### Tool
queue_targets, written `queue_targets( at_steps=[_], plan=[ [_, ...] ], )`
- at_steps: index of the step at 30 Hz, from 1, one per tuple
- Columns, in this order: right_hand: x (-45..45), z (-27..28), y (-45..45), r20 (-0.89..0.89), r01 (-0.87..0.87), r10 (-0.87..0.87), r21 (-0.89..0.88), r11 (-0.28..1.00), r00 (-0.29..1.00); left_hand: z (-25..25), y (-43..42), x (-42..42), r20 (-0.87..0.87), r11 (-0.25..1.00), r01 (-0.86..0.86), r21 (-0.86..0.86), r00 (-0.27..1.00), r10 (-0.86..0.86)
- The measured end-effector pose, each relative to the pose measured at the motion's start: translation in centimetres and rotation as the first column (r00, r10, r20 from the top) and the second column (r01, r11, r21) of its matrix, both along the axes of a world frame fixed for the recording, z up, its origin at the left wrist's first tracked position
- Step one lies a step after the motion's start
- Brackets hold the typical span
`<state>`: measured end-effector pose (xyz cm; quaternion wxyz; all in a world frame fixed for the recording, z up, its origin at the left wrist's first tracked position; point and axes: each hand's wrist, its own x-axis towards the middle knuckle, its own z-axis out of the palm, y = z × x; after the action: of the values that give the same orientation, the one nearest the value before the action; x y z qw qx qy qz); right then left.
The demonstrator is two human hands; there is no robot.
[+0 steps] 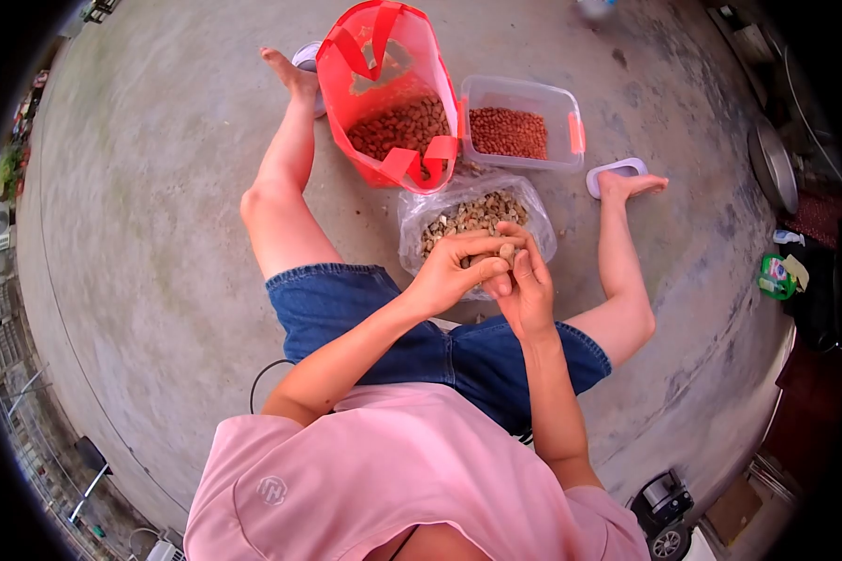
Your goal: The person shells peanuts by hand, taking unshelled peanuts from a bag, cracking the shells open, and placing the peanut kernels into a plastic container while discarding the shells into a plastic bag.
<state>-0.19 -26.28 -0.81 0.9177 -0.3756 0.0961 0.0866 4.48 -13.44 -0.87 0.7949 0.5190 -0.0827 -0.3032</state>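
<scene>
My left hand [452, 271] and my right hand [524, 288] meet in front of me with their fingers closed. A pale peanut [507, 251] in its shell sits between the fingertips of both. Just beyond and partly behind my hands lies a clear plastic bag [413, 227] filled with broken peanut shells [485, 213]. Further out stands a red tote bag [341, 103] holding unshelled peanuts [407, 126]. To its right is a clear plastic box [557, 101] with red clips, where reddish peanut kernels [508, 134] cover much of the bottom.
My legs are spread either side of the bags, with slippers [617, 176] at my feet. A metal basin [774, 166] leans at the far right, near a green container [776, 277]. A black wheeled object [664, 514] is at lower right on the concrete floor [178, 187].
</scene>
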Motion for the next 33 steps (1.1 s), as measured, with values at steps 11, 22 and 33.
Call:
queue_targets(
  at_steps=[11,22,33],
  plan=[
    [-0.2,0.3,-0.3,0.183,-0.005,0.062,-0.300,0.954,0.981,0.7,0.4,0.4,0.130,0.994,0.110,-0.009,0.986,-0.108],
    [-0.3,0.2,-0.3,0.156,0.017,0.017,-0.218,0.976,0.988,1.0,-0.3,0.1,0.264,0.995,-0.025,0.096,0.965,-0.001],
    [0.4,-0.2,0.2,0.143,0.121,-0.027,-0.709,0.694,0.989,-1.5,-0.8,-0.1,0.254,0.982,-0.050,0.185,0.967,0.001]
  ],
)
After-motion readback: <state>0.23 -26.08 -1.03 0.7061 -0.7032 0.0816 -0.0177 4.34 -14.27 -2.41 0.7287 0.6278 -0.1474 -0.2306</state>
